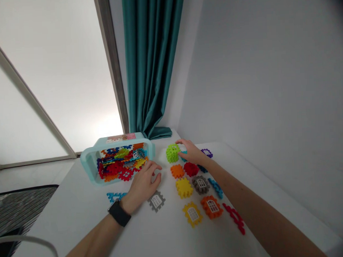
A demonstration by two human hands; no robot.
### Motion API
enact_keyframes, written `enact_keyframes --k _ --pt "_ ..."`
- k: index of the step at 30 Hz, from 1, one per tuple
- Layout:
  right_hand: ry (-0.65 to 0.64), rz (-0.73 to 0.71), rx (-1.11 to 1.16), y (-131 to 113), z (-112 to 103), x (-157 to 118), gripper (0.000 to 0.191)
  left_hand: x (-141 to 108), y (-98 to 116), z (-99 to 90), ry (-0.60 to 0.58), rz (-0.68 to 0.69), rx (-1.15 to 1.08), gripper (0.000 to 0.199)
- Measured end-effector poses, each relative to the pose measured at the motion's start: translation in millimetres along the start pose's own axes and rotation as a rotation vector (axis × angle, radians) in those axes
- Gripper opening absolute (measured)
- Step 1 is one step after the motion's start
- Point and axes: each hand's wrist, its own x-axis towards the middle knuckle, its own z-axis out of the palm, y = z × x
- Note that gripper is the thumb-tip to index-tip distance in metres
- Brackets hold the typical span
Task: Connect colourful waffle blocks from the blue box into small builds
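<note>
My right hand is at the far side of the table, its fingertips and thumb on a stack of lime-green gear-edged building tiles. A blue tile is partly hidden under this hand. My left hand, with a black watch on the wrist, hovers in front of the bin with loosely bent, spread fingers and nothing visible in them. Just below it lies a grey window tile. Partly covered by the left wrist is a blue triangular lattice piece.
A light-blue bin full of mixed tiles lies at the left. Sorted by colour are orange, red, yellow, grey and orange window tiles. A red curved piece lies nearer. Behind hangs a teal curtain.
</note>
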Motion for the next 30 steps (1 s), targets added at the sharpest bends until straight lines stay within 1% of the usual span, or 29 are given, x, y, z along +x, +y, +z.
enact_keyframes --k 8,16,19,22,25,28,30 --pt "-0.047 0.014 0.039 7.2 8.5 5.6 0.042 0.4 -0.9 -0.9 -0.028 0.028 0.019 0.018" --pt "-0.041 0.025 0.053 8.0 10.8 3.5 0.044 1.0 -0.8 -2.3 -0.054 0.084 0.033 0.018" --pt "-0.04 0.032 0.054 7.5 11.8 2.1 0.048 1.0 -0.6 -2.4 -0.054 0.099 0.034 0.018" --pt "-0.005 0.049 0.051 5.7 11.2 -0.6 0.05 0.8 -0.3 -3.1 -0.06 0.093 0.039 0.018" --pt "0.057 0.042 0.041 0.9 7.5 -4.1 0.043 0.8 0.5 -5.4 -0.065 0.088 0.046 0.019" --pt "0.107 0.008 0.028 -10.2 1.6 -8.2 0.036 0.5 1.6 -9.7 -0.072 0.08 0.059 0.018" --pt "0.135 -0.021 0.022 -21.8 -1.8 -11.5 0.032 -0.3 1.8 -13.5 -0.075 0.072 0.068 0.018"
